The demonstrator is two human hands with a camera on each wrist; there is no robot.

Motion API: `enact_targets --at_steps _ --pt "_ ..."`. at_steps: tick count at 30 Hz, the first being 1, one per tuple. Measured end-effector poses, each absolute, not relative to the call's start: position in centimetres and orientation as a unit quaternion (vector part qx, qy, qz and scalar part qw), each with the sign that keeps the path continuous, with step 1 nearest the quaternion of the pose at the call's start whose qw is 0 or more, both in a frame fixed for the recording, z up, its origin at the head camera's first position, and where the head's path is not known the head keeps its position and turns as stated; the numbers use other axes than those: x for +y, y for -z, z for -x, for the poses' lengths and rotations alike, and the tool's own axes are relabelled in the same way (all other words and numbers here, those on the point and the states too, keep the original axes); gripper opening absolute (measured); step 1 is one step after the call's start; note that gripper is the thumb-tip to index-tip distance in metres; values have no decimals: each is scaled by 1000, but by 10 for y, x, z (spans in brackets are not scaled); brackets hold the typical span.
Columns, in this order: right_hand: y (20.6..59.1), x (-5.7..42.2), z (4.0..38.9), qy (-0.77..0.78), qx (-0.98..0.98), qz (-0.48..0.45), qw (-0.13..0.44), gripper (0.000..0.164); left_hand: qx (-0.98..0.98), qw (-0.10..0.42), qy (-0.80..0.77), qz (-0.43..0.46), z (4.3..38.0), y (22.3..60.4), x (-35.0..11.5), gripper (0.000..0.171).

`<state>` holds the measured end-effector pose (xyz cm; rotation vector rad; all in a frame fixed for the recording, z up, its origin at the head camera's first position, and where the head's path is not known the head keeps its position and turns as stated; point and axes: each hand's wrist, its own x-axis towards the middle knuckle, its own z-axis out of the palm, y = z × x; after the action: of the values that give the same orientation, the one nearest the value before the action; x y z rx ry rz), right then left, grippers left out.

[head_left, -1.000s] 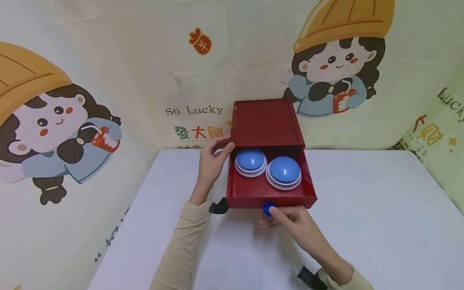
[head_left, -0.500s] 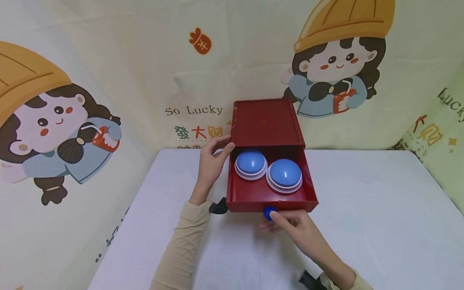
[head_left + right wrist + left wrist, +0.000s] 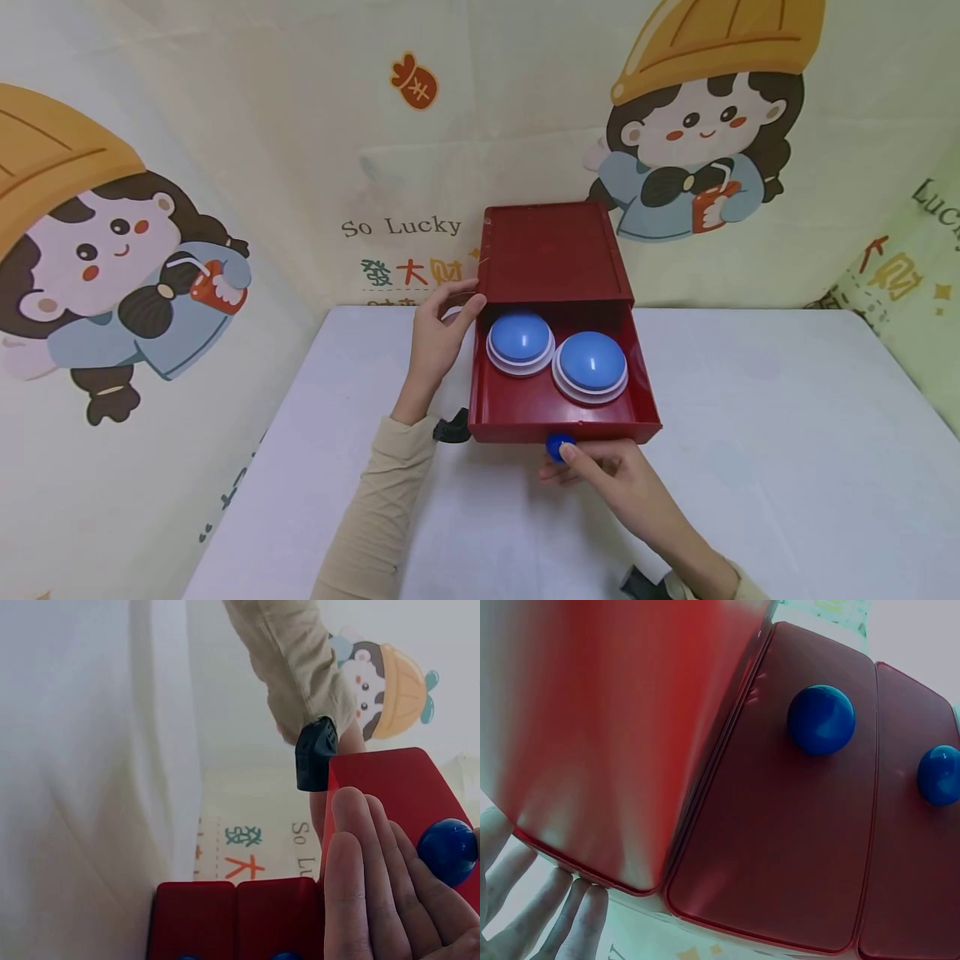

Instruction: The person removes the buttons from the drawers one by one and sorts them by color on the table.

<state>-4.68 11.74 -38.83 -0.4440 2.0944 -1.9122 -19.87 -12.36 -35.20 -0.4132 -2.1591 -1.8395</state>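
Note:
A red drawer cabinet [image 3: 551,254] stands on the table with its top drawer [image 3: 517,408] pulled out. Inside lie two blue dome push buttons with white bases, one smaller-looking button [image 3: 520,337] at left and another button [image 3: 592,362] at right. My right hand [image 3: 618,483] pinches the round blue knob [image 3: 558,447] on the drawer's front between thumb and fingers. At the cabinet's left side, my left hand [image 3: 438,346] rests against the edge with fairly straight fingers. In the left wrist view, its fingers [image 3: 585,922] touch the red edge.
Below the pulled-out drawer, the left wrist view shows two shut drawer fronts, each with a blue knob [image 3: 821,720]. A white-covered table [image 3: 757,442] extends around the cabinet. Behind it hangs a printed cloth [image 3: 525,100] with cartoon figures.
The drawer has slid a little farther out toward me, carrying both push buttons. My right hand has moved down with its knob. The left hand has stayed put.

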Motion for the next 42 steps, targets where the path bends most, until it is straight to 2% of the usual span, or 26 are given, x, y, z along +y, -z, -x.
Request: enact_targets --at_steps 9,20,42 --pt "390 118 46 662 722 164 121 27 -749 136 632 143 181 329 -118 35" --pt "390 121 45 654 731 152 123 28 -745 144 634 150 201 358 -124 38" --pt "375 152 40 633 743 197 90 30 -746 157 630 149 200 358 -124 35"
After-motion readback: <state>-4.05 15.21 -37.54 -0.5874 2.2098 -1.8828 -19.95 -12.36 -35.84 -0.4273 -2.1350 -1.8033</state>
